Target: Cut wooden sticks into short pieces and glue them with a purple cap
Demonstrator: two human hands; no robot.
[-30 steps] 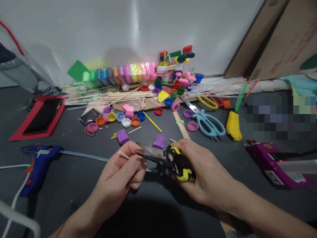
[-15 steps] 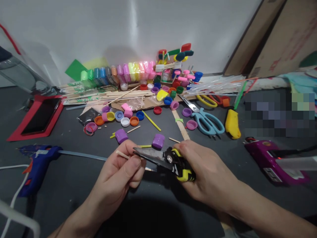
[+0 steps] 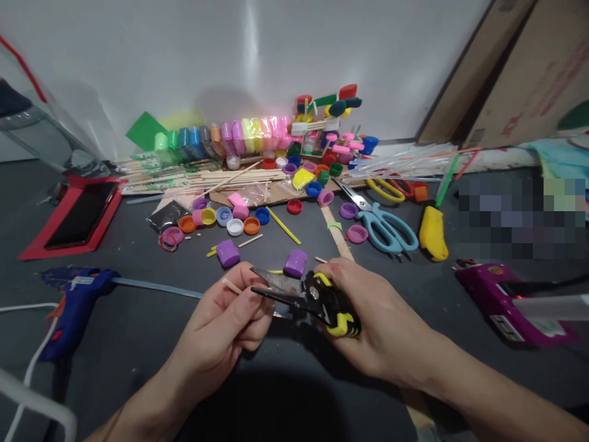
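My left hand [image 3: 230, 316] pinches a short, thin wooden stick [image 3: 231, 285] between thumb and fingers, its pale end pointing up and left. My right hand [image 3: 377, 319] is wrapped round the black and yellow handles of a pair of pruning shears [image 3: 314, 293]. The two blades stand apart, their tips right at my left fingertips; whether they touch the stick cannot be made out. Just beyond the blades lie two purple lumps, one on the left [image 3: 227, 253] and one on the right [image 3: 295, 263].
Blue-handled scissors [image 3: 386, 227], a yellow cutter [image 3: 432, 233] and a purple device [image 3: 519, 304] lie to the right. A blue glue gun [image 3: 76, 307] and a phone [image 3: 83, 215] are at left. Bottle caps, wooden sticks [image 3: 248, 178] and colourful clay packs [image 3: 257, 135] fill the back.
The shears' blades have spread wider apart at the tips. My left hand still holds the stick, and the whole view has shifted slightly.
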